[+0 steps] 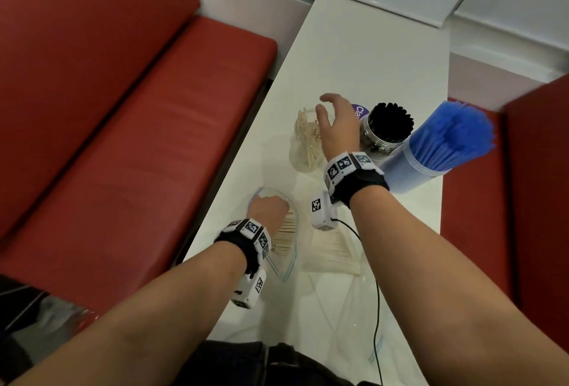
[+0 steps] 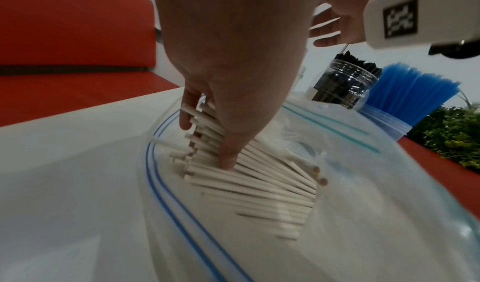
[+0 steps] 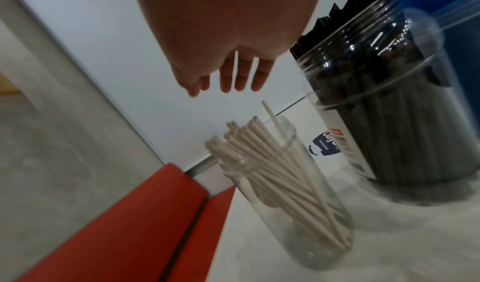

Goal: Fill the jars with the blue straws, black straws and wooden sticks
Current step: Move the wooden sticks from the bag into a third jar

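Two of the three jars look done: the clear plastic jar of black straws (image 1: 387, 130) and the tall clear container of blue straws (image 1: 431, 151) both stand packed at the far right of the white table (image 1: 354, 56). Only the wooden sticks are left. The left hand (image 2: 228, 77) is inside the clear zip bag with blue seal lines (image 2: 166, 192) at the near left, fingers curled round a fanned bundle of pale wooden sticks (image 2: 259, 182). The right hand (image 1: 335, 122) hovers just above the clear glass jar (image 3: 291, 204), fingers spread wide, holding nothing. That jar is roughly half full, with its sticks leaning to one side. A second flat pile of pale sticks (image 1: 332, 251) lies on the table just right of the bag. Risks: the bundle is splayed, so lifting it may drop sticks or snag them on the bag mouth. The leaning sticks crowd the jar mouth, so new ones could jam or spill out. The jar is unsteadied and close to the black-straw jar, so a bump could tip it.
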Tool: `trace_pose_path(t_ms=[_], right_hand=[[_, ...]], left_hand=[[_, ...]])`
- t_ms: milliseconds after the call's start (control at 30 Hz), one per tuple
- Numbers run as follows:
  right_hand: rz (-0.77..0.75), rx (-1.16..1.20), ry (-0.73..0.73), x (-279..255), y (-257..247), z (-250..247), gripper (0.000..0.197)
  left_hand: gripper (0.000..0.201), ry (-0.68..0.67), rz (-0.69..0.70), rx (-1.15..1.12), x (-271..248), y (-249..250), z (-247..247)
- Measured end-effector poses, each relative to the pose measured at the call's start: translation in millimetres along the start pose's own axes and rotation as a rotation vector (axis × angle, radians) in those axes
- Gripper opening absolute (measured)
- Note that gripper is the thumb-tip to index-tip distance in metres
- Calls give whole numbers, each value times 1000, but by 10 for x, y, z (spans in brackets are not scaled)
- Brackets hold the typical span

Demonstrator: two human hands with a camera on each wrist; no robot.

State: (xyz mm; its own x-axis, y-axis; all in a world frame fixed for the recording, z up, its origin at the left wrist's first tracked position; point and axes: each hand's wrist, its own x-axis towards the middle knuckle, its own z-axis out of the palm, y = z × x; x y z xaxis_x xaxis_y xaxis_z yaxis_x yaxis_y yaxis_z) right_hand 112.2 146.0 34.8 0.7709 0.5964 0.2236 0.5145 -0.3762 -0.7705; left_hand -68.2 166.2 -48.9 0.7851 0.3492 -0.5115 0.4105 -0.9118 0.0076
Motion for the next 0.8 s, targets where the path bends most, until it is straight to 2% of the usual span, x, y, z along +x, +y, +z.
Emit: trace_pose_path(t_ms=[100, 133, 267, 333, 400, 500, 533, 600, 700, 800], right_hand=[[-12, -235, -251, -166, 92, 46, 40], [-11, -246, -258, -230, 112, 40, 42], [-82, -62, -8, -493, 53, -41, 40], [-59, 25, -5, -649, -8, -61, 37], [68, 137, -189, -807, -91, -67, 39], [259, 280, -591, -1058, -138, -46, 47], [268, 255, -682, -1136, -134, -42, 48], [202, 121, -772, -1283, -117, -19, 49], [129, -30, -756, -1473, -139, 36, 48], [166, 57, -576, -1562, -216, 27, 13]], left_hand=[[29, -14, -22, 40, -22, 35, -71], [28, -17, -28, 50, -35, 42, -94], [29, -82, -76, 51, -99, 38, -236], [30, -145, -98, 63, -144, 29, -340], [28, -148, -91, 114, -217, 27, -447], [29, -125, -63, 194, -364, 16, -644], [30, -119, -65, 200, -415, 7, -720], [30, -108, -79, 175, -524, -9, -924], [25, -135, -97, 151, -734, 40, -1283], [15, -60, -64, 181, -927, 138, -1531]])
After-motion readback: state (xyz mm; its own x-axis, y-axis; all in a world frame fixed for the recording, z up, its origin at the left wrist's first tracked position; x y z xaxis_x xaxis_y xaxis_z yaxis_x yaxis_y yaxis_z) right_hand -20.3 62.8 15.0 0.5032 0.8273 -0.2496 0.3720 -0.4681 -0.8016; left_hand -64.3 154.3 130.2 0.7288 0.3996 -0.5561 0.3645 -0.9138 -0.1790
